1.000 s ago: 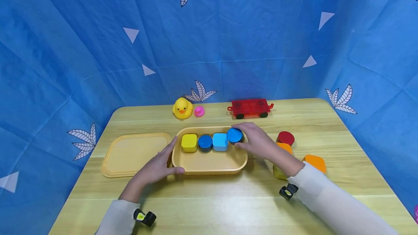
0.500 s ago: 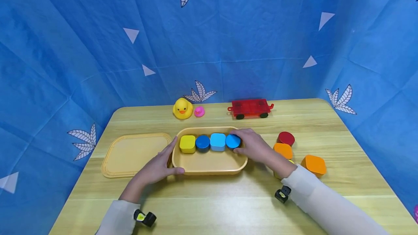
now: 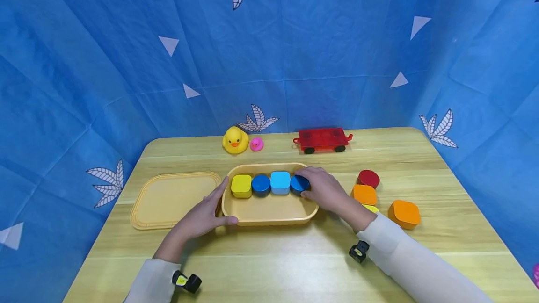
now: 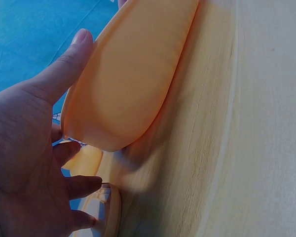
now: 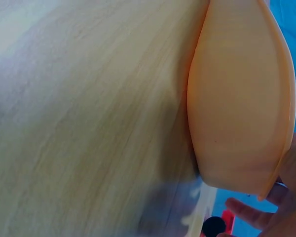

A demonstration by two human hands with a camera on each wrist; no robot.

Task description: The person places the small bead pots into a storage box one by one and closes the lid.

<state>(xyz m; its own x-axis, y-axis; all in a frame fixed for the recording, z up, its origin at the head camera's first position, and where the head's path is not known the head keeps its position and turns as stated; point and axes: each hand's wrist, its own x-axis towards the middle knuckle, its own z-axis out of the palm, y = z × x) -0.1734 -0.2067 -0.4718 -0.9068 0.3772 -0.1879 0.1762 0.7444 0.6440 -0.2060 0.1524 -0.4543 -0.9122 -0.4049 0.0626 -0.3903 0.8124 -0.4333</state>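
Note:
A tan oblong box [image 3: 265,209] sits in the middle of the table. Along its far side stand a yellow square block [image 3: 241,186], a dark blue round block [image 3: 261,185], a light blue square block [image 3: 280,183] and a second blue round block [image 3: 298,185]. My right hand [image 3: 324,191] reaches over the box's right end and pinches that last block between thumb and fingers. At the left end, my left hand [image 3: 202,214] rests against the box, thumb at the near corner, index along the end. The left wrist view shows its thumb [image 4: 64,66] straight along the wall, other fingers apart.
A tan lid [image 3: 174,200] lies left of the box. Behind are a yellow duck [image 3: 235,140], a small pink duck [image 3: 256,144] and a red wheeled cart [image 3: 323,140]. Right: a dark red round block [image 3: 368,179], orange blocks [image 3: 404,214] and a partly hidden yellow block [image 3: 371,208].
My right hand has lowered the blue round block beside the light blue one, and the row has shifted slightly left. The left hand stays in place.

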